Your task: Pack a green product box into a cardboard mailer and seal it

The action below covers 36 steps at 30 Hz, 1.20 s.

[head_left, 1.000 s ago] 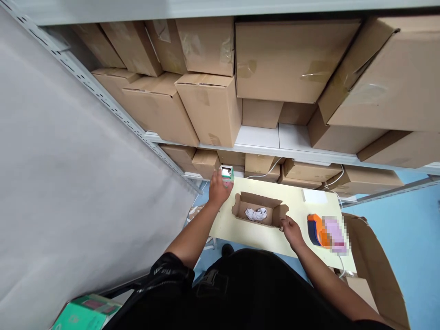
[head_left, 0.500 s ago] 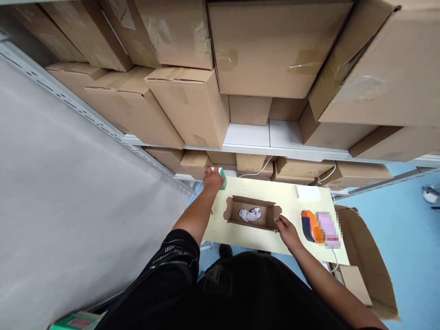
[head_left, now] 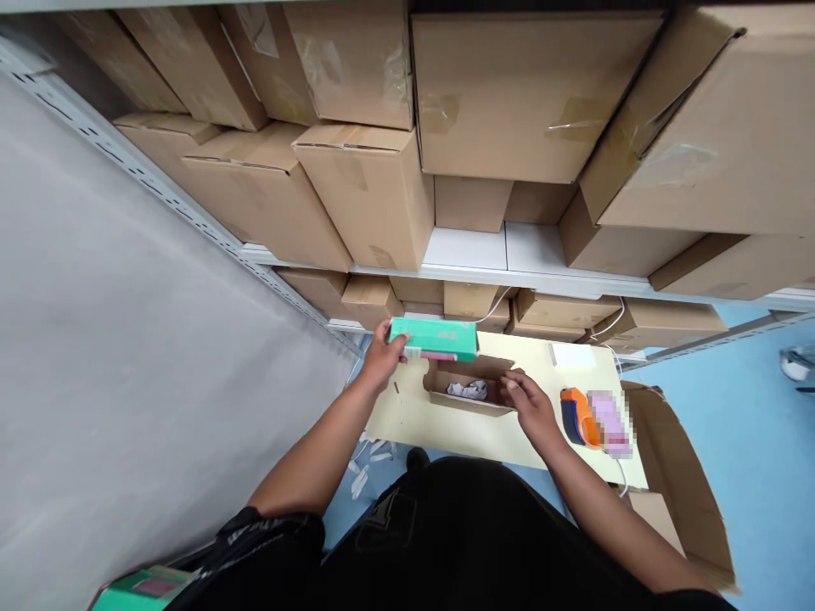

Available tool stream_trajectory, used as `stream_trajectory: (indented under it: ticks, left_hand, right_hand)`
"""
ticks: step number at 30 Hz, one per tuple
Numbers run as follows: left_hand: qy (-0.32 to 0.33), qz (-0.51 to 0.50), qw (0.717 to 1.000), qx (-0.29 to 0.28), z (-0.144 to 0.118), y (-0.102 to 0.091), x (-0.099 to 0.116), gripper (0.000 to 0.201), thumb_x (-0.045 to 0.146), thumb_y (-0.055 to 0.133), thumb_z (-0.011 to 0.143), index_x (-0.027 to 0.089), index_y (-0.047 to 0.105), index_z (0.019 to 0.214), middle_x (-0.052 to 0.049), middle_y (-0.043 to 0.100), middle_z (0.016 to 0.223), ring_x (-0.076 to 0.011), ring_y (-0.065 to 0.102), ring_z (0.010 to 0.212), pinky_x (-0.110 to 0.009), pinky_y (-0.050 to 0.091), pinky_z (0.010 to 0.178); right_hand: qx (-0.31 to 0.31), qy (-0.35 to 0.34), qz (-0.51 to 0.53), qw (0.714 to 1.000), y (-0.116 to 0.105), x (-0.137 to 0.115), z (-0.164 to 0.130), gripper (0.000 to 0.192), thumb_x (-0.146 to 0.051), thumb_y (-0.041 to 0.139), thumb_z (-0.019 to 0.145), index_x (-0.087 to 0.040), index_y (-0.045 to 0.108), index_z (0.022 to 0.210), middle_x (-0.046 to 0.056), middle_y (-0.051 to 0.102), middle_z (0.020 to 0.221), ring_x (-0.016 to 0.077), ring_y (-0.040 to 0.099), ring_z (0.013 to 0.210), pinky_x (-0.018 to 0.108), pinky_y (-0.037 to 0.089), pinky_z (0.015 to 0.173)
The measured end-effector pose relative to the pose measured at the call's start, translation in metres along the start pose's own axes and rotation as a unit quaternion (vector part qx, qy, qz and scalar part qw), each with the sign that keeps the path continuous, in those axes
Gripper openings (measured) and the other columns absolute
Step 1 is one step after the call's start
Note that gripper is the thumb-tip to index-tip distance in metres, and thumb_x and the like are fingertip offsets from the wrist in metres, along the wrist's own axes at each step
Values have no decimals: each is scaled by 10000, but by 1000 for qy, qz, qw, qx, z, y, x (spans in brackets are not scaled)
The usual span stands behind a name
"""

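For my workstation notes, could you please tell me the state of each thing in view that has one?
Left hand: closed on the green box
Green box: gripped at its left end
Right hand: at the open box's right end, grip unclear
Open box: top open, on the table
White wad: crumpled, inside the open box
White scraps: strewn on the floor
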<state>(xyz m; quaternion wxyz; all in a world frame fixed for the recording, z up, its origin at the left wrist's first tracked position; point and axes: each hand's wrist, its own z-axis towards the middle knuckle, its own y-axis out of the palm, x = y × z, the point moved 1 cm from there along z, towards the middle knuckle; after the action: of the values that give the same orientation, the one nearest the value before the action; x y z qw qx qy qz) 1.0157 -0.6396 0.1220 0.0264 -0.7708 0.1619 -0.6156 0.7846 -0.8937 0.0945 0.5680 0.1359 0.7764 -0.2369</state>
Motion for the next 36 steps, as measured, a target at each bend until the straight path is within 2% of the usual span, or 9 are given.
stream_trajectory:
  ticks: [4, 9, 12, 17, 21, 25, 29, 33, 36]
  left_hand:
    - [-20, -31, 995, -92, -40, 37, -10, 541, 376, 661, 867, 278, 483, 1369, -66, 663, 1327, -184, 700, 911, -266, 590, 649]
    - [-53, 42, 991, -113, -49, 64, -36, 439, 428, 696, 885, 243, 480, 1220, -57, 708, 1174, -201, 711, 916, -336, 588, 797]
    - [-15, 118, 984, -130, -53, 65, -48, 354, 439, 671, 911, 230, 542, 1166, -61, 721, 1100, -241, 703, 1003, -375, 551, 911]
    - [95, 282, 949, -107, -56, 60, -54, 321, 364, 646, 909, 203, 686, 1184, -129, 666, 1271, -306, 586, 1278, -414, 439, 1118]
    - [68, 372, 908, -180, -49, 61, -60, 234, 287, 580, 925, 194, 751, 1054, -130, 732, 1090, -308, 665, 1144, -393, 500, 1017]
    - [33, 443, 875, -195, -41, 65, -65, 180, 266, 597, 904, 184, 742, 974, -149, 758, 1024, -336, 701, 1075, -403, 527, 936]
    - [49, 455, 868, -192, -39, 72, -64, 332, 238, 630, 890, 183, 663, 1216, -160, 745, 1102, -344, 704, 1080, -419, 531, 921]
    - [63, 468, 855, -213, -40, 79, -59, 326, 237, 660, 893, 173, 639, 1212, -176, 699, 1173, -342, 686, 1122, -419, 520, 962]
    - [55, 461, 866, -185, -42, 76, -59, 425, 248, 706, 860, 182, 595, 1266, -186, 620, 1304, -341, 667, 1151, -423, 518, 978]
  right_hand:
    - [-20, 23, 35, 999, 17, -8, 15, 600, -690, 580, 903, -219, 654, 1267, 104, 726, 1258, 280, 714, 1050, 381, 625, 795]
    - [4, 65, -60, 996, 3, 11, 13, 490, -650, 560, 904, -229, 690, 1119, 66, 750, 1038, 276, 704, 952, 351, 580, 729]
    - [-4, 42, -206, 978, -5, 16, 10, 409, -595, 469, 963, -254, 690, 1016, 46, 737, 944, 263, 688, 911, 333, 514, 764]
    - [-32, 39, -346, 937, 1, 16, 16, 389, -489, 396, 1016, -229, 685, 1022, 87, 738, 954, 263, 694, 902, 319, 457, 754]
    - [-69, 86, -408, 906, 10, 24, 29, 371, -397, 452, 1007, -162, 738, 1024, 169, 761, 997, 301, 709, 951, 343, 477, 786]
    - [-78, 99, -439, 889, 13, 31, 40, 357, -358, 518, 978, -110, 767, 1039, 218, 764, 1055, 321, 715, 1010, 360, 505, 835]
    - [-74, 91, -484, 867, 18, 29, 50, 367, -349, 538, 958, -101, 776, 1088, 259, 741, 1144, 358, 699, 1104, 408, 521, 888]
    - [-80, 86, -514, 850, 26, 23, 50, 356, -363, 547, 964, -123, 778, 1089, 273, 727, 1170, 382, 686, 1128, 454, 517, 891]
    - [-70, 69, -521, 848, 23, 24, 39, 345, -393, 512, 993, -163, 746, 1102, 221, 737, 1139, 346, 701, 1079, 421, 513, 855]
